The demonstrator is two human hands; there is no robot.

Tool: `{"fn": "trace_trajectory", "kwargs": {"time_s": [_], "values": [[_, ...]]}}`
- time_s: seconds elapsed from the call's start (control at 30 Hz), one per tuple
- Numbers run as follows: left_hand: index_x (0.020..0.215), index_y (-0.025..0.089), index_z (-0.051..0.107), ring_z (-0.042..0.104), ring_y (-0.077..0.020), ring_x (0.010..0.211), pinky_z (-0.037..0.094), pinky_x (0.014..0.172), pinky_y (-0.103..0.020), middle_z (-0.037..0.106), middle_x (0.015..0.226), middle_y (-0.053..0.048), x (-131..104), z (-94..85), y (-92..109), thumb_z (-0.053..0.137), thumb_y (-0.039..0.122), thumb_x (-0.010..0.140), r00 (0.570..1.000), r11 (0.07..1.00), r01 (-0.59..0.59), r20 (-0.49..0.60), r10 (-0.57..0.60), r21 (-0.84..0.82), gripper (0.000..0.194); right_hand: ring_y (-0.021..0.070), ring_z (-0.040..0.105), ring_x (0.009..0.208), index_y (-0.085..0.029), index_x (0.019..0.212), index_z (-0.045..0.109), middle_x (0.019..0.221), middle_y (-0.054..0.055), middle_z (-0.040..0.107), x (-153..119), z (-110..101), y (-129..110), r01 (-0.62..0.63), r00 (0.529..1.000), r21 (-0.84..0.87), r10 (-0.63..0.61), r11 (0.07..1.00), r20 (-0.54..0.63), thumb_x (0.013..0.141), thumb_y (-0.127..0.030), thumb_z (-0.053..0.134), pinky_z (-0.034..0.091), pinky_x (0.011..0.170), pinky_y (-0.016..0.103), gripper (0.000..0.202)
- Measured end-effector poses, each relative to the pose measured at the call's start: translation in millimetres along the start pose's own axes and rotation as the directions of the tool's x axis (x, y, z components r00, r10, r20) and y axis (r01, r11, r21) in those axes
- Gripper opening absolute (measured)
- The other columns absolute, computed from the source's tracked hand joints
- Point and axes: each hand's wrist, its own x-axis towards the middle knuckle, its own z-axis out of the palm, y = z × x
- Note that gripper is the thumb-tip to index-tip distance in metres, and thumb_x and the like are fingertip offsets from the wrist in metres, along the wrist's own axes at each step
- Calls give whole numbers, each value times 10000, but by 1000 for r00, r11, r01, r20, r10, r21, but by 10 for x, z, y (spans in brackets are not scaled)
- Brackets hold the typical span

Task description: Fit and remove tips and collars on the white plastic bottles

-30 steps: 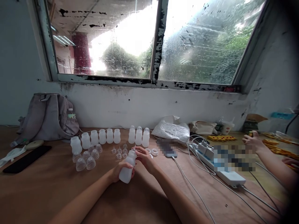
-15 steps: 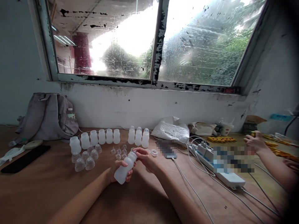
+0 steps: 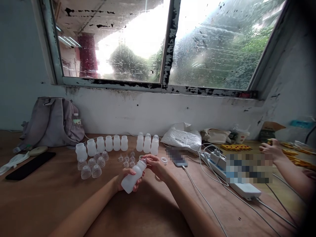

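Note:
My left hand (image 3: 124, 176) is wrapped round a frosted white baby bottle (image 3: 132, 180), tilted with its neck up to the right. At its mouth, the fingers of my right hand (image 3: 153, 163) pinch a small clear piece that looks like a teat; they partly hide it. Just behind the bottle lie several clear teats (image 3: 126, 159). A white ring (image 3: 164, 160) rests to the right of my right hand. Several clear dome caps (image 3: 92, 166) sit at the left, before a row of open bottles (image 3: 108, 143). Three capped bottles (image 3: 147, 144) stand upright behind my hands.
A grey backpack (image 3: 51, 123) and a black flat object (image 3: 31, 166) lie left. Toward the right are a silver padded bag (image 3: 182, 137), a phone (image 3: 181, 162) on a cable, and a white power strip (image 3: 243, 190). Another person's hand (image 3: 273, 152) is at far right, near yellow parts (image 3: 236, 147).
The view has shifted slightly, so the background sits a little further right. Both hands keep their hold at the bottle, with the right fingers moved only slightly at its mouth.

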Motion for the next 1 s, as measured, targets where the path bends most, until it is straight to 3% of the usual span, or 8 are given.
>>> {"fn": "trace_trajectory", "kwargs": {"time_s": [0.43, 0.6, 0.77, 1.0], "values": [[914, 116, 472, 520, -122, 473, 316, 466, -238, 525, 631, -6, -4, -16, -12, 496, 290, 612, 1000, 1000, -6, 18, 6, -6, 349, 145, 536, 783, -158, 805, 608, 863, 56, 606, -18, 62, -32, -23, 1000, -2, 23, 1000, -21, 672, -320, 628, 403, 721, 292, 210], [924, 119, 473, 517, -116, 469, 322, 468, -235, 524, 630, -4, -3, -36, -17, 502, 296, 608, 1000, 1000, -6, -8, 6, 0, 363, 118, 526, 660, -146, 739, 589, 746, 27, 580, -5, 61, -11, -8, 996, -77, 1, 997, -92, 654, -359, 631, 412, 607, 257, 233], [925, 104, 486, 531, -132, 473, 342, 468, -250, 530, 629, -15, -8, -15, -21, 492, 279, 611, 1000, 999, 30, -8, -29, 15, 360, 53, 366, 374, -168, 588, 438, 467, -59, 429, -1, 55, 6, -32, 996, -222, 11, 975, -94, 685, -436, 574, 269, 375, 195, 315], [924, 95, 507, 541, -140, 479, 366, 470, -259, 540, 637, -26, -19, 31, -29, 494, 271, 609, 996, 993, 87, 10, -88, 84, 361, 24, 182, 357, -190, 543, 302, 438, -93, 263, -23, 93, -19, -77, 994, -271, 52, 960, -98, 677, -461, 572, 123, 351, 192, 405]]}}
